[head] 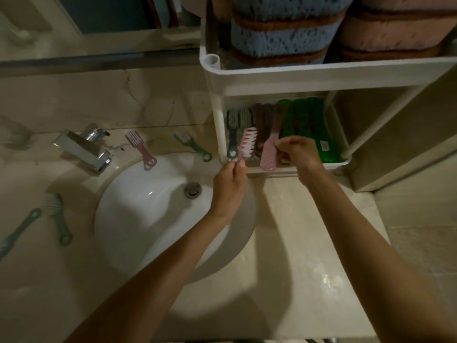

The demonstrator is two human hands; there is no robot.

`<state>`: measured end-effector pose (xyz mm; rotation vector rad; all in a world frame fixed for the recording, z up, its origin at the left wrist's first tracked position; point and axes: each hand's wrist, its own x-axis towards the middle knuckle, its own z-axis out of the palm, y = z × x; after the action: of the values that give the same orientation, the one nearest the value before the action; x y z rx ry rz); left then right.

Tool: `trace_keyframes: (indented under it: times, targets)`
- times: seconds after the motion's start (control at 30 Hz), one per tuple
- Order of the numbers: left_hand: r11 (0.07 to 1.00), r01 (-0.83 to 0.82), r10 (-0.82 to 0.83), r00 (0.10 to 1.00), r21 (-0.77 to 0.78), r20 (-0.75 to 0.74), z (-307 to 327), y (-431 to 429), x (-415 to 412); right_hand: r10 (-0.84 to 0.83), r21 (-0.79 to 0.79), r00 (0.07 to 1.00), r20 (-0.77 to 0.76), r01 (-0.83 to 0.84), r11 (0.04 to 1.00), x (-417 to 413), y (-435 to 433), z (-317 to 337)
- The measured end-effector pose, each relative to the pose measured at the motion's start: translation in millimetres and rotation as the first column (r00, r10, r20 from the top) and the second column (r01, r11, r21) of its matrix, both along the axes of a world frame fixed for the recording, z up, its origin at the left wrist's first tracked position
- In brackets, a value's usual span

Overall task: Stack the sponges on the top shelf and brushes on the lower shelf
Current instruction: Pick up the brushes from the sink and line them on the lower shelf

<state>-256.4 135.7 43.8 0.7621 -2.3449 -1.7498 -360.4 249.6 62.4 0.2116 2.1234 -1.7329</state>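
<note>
A white two-tier rack stands on the counter at the right. Its top shelf [321,70] holds blue sponges [279,38] and pink sponges [393,33] stacked in piles. Its lower shelf [342,162] holds grey, brown and pink brushes [259,122] beside green brushes [301,120]. My left hand [228,186] pinches the handle of a pink brush [247,143] at the shelf's front left corner. My right hand [295,151] grips a pink brush handle [268,154] lying in the shelf.
Loose brushes lie around the white sink [148,206]: a pink one [142,149] and a green one [193,144] behind it, two teal ones [58,219] [19,231] to its left. A chrome tap [84,147] stands behind the basin. A wall rises right of the rack.
</note>
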Motion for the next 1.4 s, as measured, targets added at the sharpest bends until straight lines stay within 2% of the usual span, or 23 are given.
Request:
trace_keyframes:
  times: [0.07,0.13,0.2,0.27,0.33,0.43,0.47,0.53,0.63,0.73,0.8,0.87,0.93,1.0,1.03,1.07,1.1,1.2,1.27,1.4]
  targets:
    - [0.980,0.060,-0.059,0.998,-0.192,0.010,-1.9,-7.5,5.0,-0.021,0.076,1.000,-0.021,0.023,0.997,-19.8,-8.7,-3.9]
    - [0.920,0.121,-0.111,0.993,-0.373,0.048,-7.7,-16.2,11.7,-0.004,0.136,0.998,-0.056,0.012,0.991,-35.2,-22.3,-8.6]
    - [0.855,0.179,-0.157,0.984,-0.488,0.086,-13.7,-25.9,17.6,0.030,0.194,0.997,-0.067,-0.016,0.981,-44.4,-38.4,-12.1]
    - [0.785,0.230,-0.198,0.973,-0.576,0.118,-19.0,-35.8,22.6,0.121,0.332,0.988,-0.099,-0.082,0.940,-51.8,-54.5,-17.3]
    - [0.695,0.283,-0.240,0.958,-0.661,0.157,-22.7,-45.1,24.0,0.212,0.478,0.971,-0.111,-0.135,0.868,-60.4,-68.1,-25.4]
    - [0.561,0.302,-0.273,0.946,-0.771,0.172,-29.7,-55.9,22.8,0.321,0.743,0.941,-0.102,-0.142,0.654,-71.3,-80.8,-36.3]
    - [0.522,0.290,-0.270,0.948,-0.802,0.167,-32.4,-58.5,21.8,0.330,0.787,0.938,-0.103,-0.126,0.604,-74.5,-83.2,-39.7]
    - [0.500,0.298,-0.292,0.942,-0.813,0.166,-35.0,-61.7,20.4,0.294,0.813,0.951,-0.094,-0.098,0.575,-77.7,-85.3,-45.7]
    - [0.515,0.291,-0.302,0.942,-0.806,0.147,-36.9,-62.2,20.4,0.311,0.873,0.945,-0.104,-0.063,0.484,-80.2,-86.9,-55.1]
    - [0.538,0.305,-0.296,0.941,-0.786,0.164,-35.9,-60.4,18.7,0.311,0.880,0.944,-0.112,-0.052,0.473,-76.8,-86.1,-63.3]
    - [0.537,0.310,-0.294,0.941,-0.784,0.170,-33.4,-59.6,17.5,0.338,0.873,0.922,-0.190,0.001,0.488,-72.6,-83.4,-67.5]
    - [0.523,0.308,-0.309,0.938,-0.795,0.160,-31.5,-59.6,15.9,0.350,0.811,0.881,-0.318,0.061,0.582,-69.0,-79.5,-63.7]
    - [0.460,0.344,-0.329,0.922,-0.819,0.204,-32.1,-60.2,14.7,0.329,0.675,0.858,-0.394,0.027,0.738,-66.3,-74.4,-51.3]
    - [0.390,0.376,-0.353,0.904,-0.841,0.240,-31.2,-62.3,12.4,0.347,0.487,0.862,-0.370,-0.138,0.862,-60.8,-63.9,-34.1]
    - [0.377,0.383,-0.359,0.900,-0.843,0.248,-27.7,-62.4,11.3,0.390,0.399,0.867,-0.310,-0.254,0.881,-55.3,-56.7,-23.2]
    - [0.363,0.383,-0.365,0.897,-0.850,0.248,-23.9,-61.7,10.3,0.471,0.354,0.854,-0.223,-0.379,0.855,-48.4,-48.1,-11.8]
    - [0.367,0.360,-0.365,0.904,-0.858,0.223,-20.6,-60.7,8.4,0.576,0.355,0.806,-0.134,-0.504,0.787,-41.7,-38.9,-2.4]
    - [0.382,0.328,-0.372,0.910,-0.864,0.181,-14.7,-54.4,1.7,0.811,0.399,0.583,0.038,-0.753,0.523,-24.5,-13.6,14.6]
    - [0.355,0.328,-0.421,0.892,-0.875,0.164,-13.9,-49.6,-2.8,0.855,0.410,0.510,0.092,-0.802,0.435,-15.9,-4.3,18.4]
    - [0.321,0.323,-0.487,0.863,-0.890,0.137,-8.1,-39.8,-10.6,0.867,0.486,0.487,0.109,-0.787,0.381,-6.3,13.0,24.1]
